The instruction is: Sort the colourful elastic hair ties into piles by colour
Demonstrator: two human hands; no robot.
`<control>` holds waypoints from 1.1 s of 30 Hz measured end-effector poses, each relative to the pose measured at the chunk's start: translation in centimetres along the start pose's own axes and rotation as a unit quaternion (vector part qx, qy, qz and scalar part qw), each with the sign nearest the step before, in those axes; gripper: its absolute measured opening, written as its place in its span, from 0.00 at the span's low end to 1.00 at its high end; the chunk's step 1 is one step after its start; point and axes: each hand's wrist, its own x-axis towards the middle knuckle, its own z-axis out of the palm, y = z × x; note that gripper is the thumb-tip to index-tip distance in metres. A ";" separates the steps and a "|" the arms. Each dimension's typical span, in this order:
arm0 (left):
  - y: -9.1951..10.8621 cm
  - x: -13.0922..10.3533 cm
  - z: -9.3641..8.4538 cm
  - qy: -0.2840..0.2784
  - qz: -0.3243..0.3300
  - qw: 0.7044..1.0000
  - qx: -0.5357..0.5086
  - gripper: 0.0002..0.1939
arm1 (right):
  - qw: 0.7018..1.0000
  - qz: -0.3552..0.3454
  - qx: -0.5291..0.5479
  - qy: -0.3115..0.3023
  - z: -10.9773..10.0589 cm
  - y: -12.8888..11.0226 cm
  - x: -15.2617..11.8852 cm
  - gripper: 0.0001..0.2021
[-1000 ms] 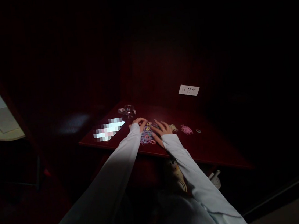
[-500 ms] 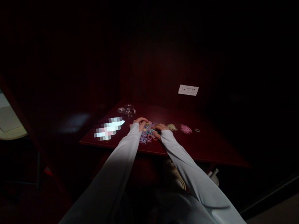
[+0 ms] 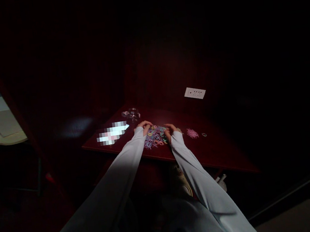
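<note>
A loose heap of small colourful elastic hair ties (image 3: 156, 138), mostly purple and blue with some pink, yellow and green, lies on the dark red table. My left hand (image 3: 144, 125) rests at the heap's far left edge, its fingers extended and slightly curved. On the heap's right side is my right hand (image 3: 170, 129), fingers apart, with no hair tie visible in it. Partly hidden behind that hand is a small pale yellow pile (image 3: 179, 130). Farther right sit a pile of pink hair ties (image 3: 192, 133) and a single pale green ring (image 3: 204, 134).
A lit, blurred-out phone-like screen (image 3: 114, 132) lies on the table's left part. Clear containers (image 3: 133, 113) stand behind it. A white socket plate (image 3: 195, 92) is on the back wall. Left of the partition, a white box (image 3: 2, 120) rests on another table.
My right hand has drawn back from the heap to the right, its fingers lifting and spreading. It now covers most of the yellow pile. My left hand has barely moved.
</note>
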 end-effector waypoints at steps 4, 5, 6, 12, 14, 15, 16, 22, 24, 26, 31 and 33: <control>0.5 -0.2 -0.1 0.005 -0.008 1.000 -0.004 0.09 | 0.997 -0.047 -0.061 -0.027 -0.2 -0.8 -0.3 0.19; 0.6 -0.2 -0.1 0.005 -0.011 1.000 -0.005 0.09 | 0.992 -0.068 -0.093 -0.042 -0.2 -1.1 -0.5 0.19; 0.7 -0.2 -0.1 0.005 -0.013 1.000 -0.008 0.10 | 0.986 -0.087 -0.128 -0.059 -0.2 -1.6 -0.7 0.18; 0.2 0.1 0.1 0.006 -0.007 1.000 -0.030 0.11 | 0.950 -0.142 -0.256 -0.112 -0.3 -3.6 -1.5 0.18; -0.1 0.3 0.2 0.011 -0.011 0.999 -0.043 0.11 | 0.947 -0.145 -0.260 -0.119 -0.3 -3.8 -1.5 0.19; -0.2 0.4 0.3 0.011 -0.015 0.999 -0.049 0.12 | 0.946 -0.146 -0.261 -0.126 -0.3 -3.8 -1.5 0.20; -0.3 0.5 0.3 0.011 -0.019 0.998 -0.054 0.12 | 0.944 -0.147 -0.261 -0.136 -0.3 -3.8 -1.5 0.19; -0.4 0.5 0.4 0.012 -0.017 0.998 -0.066 0.11 | 0.944 -0.147 -0.245 -0.165 -0.6 -4.0 -1.5 0.15; -0.4 0.5 0.4 0.017 -0.015 0.998 -0.064 0.11 | 0.948 -0.153 -0.237 -0.150 -0.7 -4.1 -1.5 0.16; -0.2 0.5 0.3 0.011 -0.014 0.998 -0.062 0.10 | 0.949 -0.161 -0.236 -0.135 -0.6 -4.3 -1.5 0.18; 0.2 0.9 0.0 0.019 -0.021 0.997 -0.073 0.14 | 0.933 -0.202 -0.248 -0.167 0.3 -4.7 -1.7 0.17; 0.3 0.9 -0.2 0.025 -0.036 0.996 -0.082 0.16 | 0.926 -0.210 -0.257 -0.180 0.9 -4.6 -1.8 0.18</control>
